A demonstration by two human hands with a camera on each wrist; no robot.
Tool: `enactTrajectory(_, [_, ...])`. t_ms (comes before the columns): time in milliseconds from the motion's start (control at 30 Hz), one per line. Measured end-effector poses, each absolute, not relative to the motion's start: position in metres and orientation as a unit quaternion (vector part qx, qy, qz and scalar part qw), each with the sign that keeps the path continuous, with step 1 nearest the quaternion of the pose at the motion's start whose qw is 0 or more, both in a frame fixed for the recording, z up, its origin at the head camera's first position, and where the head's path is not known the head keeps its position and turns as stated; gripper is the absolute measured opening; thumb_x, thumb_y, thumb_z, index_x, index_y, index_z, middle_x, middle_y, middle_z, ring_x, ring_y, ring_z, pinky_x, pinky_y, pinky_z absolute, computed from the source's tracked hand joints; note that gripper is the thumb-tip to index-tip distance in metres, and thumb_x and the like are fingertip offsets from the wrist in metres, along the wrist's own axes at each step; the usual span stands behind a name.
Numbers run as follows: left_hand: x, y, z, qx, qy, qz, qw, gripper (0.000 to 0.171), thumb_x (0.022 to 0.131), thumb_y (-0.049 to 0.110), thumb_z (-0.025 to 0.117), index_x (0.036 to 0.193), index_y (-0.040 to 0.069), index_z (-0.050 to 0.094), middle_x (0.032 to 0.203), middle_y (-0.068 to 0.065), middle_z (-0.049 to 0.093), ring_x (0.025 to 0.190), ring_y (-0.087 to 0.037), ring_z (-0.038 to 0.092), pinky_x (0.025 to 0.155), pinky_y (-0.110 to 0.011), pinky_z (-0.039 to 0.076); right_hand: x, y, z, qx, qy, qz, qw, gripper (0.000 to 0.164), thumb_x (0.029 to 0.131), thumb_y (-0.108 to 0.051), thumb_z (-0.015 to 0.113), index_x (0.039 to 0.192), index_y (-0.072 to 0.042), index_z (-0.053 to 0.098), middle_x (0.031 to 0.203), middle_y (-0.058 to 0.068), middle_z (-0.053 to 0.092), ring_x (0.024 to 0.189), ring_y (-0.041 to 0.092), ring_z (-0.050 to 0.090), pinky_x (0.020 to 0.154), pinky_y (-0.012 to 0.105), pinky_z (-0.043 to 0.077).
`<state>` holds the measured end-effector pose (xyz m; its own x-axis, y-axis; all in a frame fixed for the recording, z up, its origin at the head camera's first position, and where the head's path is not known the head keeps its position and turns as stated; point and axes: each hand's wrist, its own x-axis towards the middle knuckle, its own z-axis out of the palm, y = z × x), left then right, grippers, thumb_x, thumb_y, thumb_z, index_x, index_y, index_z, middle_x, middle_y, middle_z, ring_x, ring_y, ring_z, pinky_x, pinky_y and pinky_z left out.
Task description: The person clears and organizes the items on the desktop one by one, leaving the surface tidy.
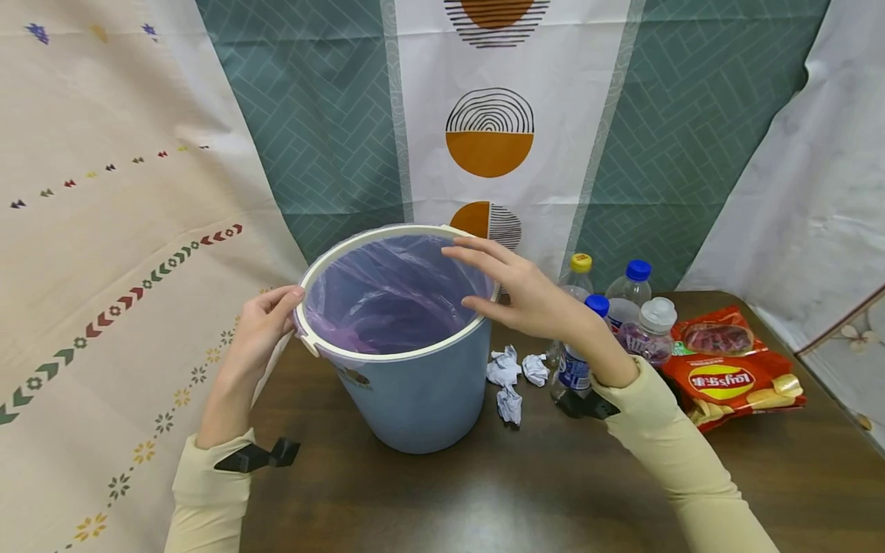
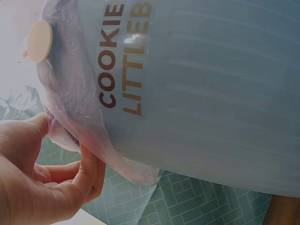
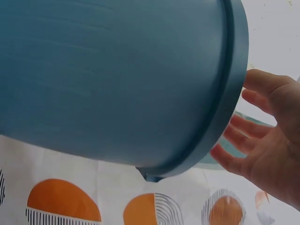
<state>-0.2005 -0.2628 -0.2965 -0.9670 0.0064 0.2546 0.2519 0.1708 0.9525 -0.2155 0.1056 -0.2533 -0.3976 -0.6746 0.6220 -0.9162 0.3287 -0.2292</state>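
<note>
A blue trash bin (image 1: 422, 407) with a cream rim ring (image 1: 387, 356) stands on the table, tilted in the head view. A thin purple trash bag (image 1: 387, 269) lines its inside. At the left rim my left hand (image 1: 252, 338) pinches the edge, thumb on top and fingers beneath. The left wrist view shows the bag's folded-over edge (image 2: 70, 79) hanging outside the bin beside those fingers. Over the right rim my right hand (image 1: 528, 296) is spread, fingers reaching across the opening. In the right wrist view the bin's outer wall (image 3: 117, 84) shows no bag on it.
Crumpled white papers (image 1: 505, 369) lie right of the bin. Behind my right forearm stand several plastic bottles, one with a yellow cap (image 1: 581, 263). A red Lay's chip bag (image 1: 726, 384) and another red snack packet (image 1: 715, 334) lie farther right. Patterned curtains (image 1: 332, 115) surround the table.
</note>
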Motion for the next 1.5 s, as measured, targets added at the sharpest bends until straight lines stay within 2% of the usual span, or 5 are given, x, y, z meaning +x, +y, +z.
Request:
enactTrajectory(600, [-0.201,-0.262,-0.297,-0.085,-0.74,-0.661,0.087,0.021,0.091,0.025,0.055,0.099,0.006,0.061,0.074,0.007,0.06,0.059,0.0,0.055,0.055,-0.014,0.048,-0.205,0.13,-0.283,0.425,-0.797,0.297,0.309,0.04,0.084,-0.006,0.062,0.123,-0.008,0.054,0.125,0.01,0.054,0.115,0.022,0.051,0.088,0.034,0.049])
enactTrajectory(833, [-0.201,-0.261,-0.296,-0.088,-0.739,-0.661,0.092,0.022,0.091,0.024,0.056,0.099,0.004,0.06,0.075,0.006,0.059,0.06,0.0,0.055,0.056,-0.014,0.048,-0.201,0.137,-0.293,0.404,-0.798,0.298,0.333,0.043,0.083,-0.004,0.061,0.124,-0.008,0.052,0.126,0.011,0.052,0.117,0.023,0.049,0.092,0.036,0.047])
enactTrajectory(967, [-0.201,-0.26,-0.297,-0.087,-0.736,-0.666,0.091,0.022,0.091,0.023,0.056,0.099,0.003,0.06,0.076,0.006,0.06,0.061,0.0,0.055,0.056,-0.014,0.049,-0.197,0.143,-0.302,0.378,-0.815,0.287,0.333,0.045,0.083,-0.007,0.062,0.126,-0.007,0.05,0.12,0.011,0.055,0.107,0.022,0.054,0.086,0.037,0.05])
enactTrajectory(1133, [-0.202,-0.26,-0.298,-0.087,-0.726,-0.676,0.089,0.019,0.091,0.022,0.055,0.098,0.005,0.06,0.076,0.005,0.061,0.061,-0.001,0.056,0.055,-0.013,0.048,-0.194,0.148,-0.316,0.345,-0.844,0.275,0.305,0.049,0.083,-0.01,0.062,0.129,-0.006,0.045,0.116,0.009,0.059,0.097,0.02,0.058,0.079,0.036,0.053])
enactTrajectory(1500, [-0.202,-0.26,-0.297,-0.079,-0.726,-0.678,0.084,0.023,0.091,0.024,0.056,0.101,0.003,0.058,0.079,0.005,0.061,0.063,-0.001,0.057,0.057,-0.013,0.049,-0.197,0.145,-0.352,0.317,-0.912,0.217,0.145,0.051,0.087,-0.023,0.059,0.132,-0.006,0.04,0.125,0.013,0.054,0.11,0.025,0.057,0.088,0.04,0.051])
